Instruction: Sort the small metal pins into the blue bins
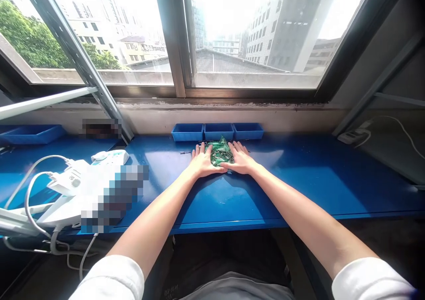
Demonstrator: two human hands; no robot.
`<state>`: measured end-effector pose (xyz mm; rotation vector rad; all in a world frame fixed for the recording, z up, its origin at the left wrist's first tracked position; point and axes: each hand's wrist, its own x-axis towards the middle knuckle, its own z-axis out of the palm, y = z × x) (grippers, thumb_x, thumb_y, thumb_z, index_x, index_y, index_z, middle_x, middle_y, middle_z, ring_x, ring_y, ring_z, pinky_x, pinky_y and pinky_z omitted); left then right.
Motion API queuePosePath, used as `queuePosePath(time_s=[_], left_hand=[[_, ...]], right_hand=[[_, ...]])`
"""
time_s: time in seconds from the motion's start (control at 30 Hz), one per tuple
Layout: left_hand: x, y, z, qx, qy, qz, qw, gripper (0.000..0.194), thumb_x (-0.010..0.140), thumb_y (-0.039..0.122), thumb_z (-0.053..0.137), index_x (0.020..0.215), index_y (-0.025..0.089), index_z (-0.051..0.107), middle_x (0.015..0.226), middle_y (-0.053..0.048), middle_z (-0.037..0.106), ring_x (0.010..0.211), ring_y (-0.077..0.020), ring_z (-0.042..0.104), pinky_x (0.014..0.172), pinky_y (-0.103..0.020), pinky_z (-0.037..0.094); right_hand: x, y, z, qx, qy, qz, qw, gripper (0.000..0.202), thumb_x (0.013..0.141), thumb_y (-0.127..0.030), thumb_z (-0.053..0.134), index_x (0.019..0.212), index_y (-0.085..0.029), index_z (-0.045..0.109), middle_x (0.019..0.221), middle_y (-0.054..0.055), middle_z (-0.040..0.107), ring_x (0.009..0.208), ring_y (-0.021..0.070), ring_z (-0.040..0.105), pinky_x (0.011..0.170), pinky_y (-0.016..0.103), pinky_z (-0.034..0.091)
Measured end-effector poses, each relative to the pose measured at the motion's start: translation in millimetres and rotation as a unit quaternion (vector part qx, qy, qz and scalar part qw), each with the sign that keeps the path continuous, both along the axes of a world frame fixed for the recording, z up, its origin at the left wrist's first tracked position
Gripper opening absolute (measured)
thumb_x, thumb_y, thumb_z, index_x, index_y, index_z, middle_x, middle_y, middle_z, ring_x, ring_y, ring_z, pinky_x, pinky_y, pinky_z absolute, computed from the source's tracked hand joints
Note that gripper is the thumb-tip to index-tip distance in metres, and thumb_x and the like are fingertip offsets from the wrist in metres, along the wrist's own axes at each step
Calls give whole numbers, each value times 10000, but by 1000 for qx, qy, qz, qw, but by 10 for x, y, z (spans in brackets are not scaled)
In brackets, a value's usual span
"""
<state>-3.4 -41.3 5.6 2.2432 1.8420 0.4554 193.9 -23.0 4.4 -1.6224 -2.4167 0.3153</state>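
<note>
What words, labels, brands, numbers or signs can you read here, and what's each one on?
Nothing is legible.
Pale lettering on the dark fabric near the bottom: too blurred to read.
Small marks on the white plug: too small to read.
Green plastic bag: no readable text.

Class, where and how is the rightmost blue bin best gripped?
Probably pinch the rightmost blue bin by its right end wall, from above and the right: its top is open, that end is free, and the middle bin crowds its left.
</note>
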Motion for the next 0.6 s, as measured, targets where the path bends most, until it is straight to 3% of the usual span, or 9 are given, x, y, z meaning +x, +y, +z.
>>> queuePosePath(time_s=[0.13,0.3,0.43,0.6], left_hand=[[12,82,2,7,-17,16,1000,1260,458,786,647,1472,205,176,1557,-178,53,1417,-409,1,1126,-557,80],[-30,31,12,16,-24,4,1000,1303,446,762,674,1482,226,92,1562,-159,41,1421,-397,-12,1117,-580,77],[-137,2,44,34,-29,5,999,1149,581,792,554,1478,204,141,1562,-141,79,1435,-343,14,1143,-520,59],[-289,57,106,25,-99,148,984,948,766,779,255,1435,108,279,1533,-189,181,1428,-326,120,1148,-485,124]], right_hand=[[-63,103,-12,14,21,-19,1000,1077,684,-808,411,1491,-165,105,1557,156,100,1438,333,21,1143,498,53],[-44,90,-6,60,42,-9,997,1091,651,-798,473,1488,-181,143,1539,133,194,1419,345,108,1129,505,97],[7,64,33,105,91,-18,990,928,748,-762,379,1470,-198,229,1490,118,318,1381,314,217,1108,466,198],[-32,138,145,86,48,-17,995,828,755,-770,373,1439,-310,309,1492,113,318,1397,354,177,1082,530,201]])
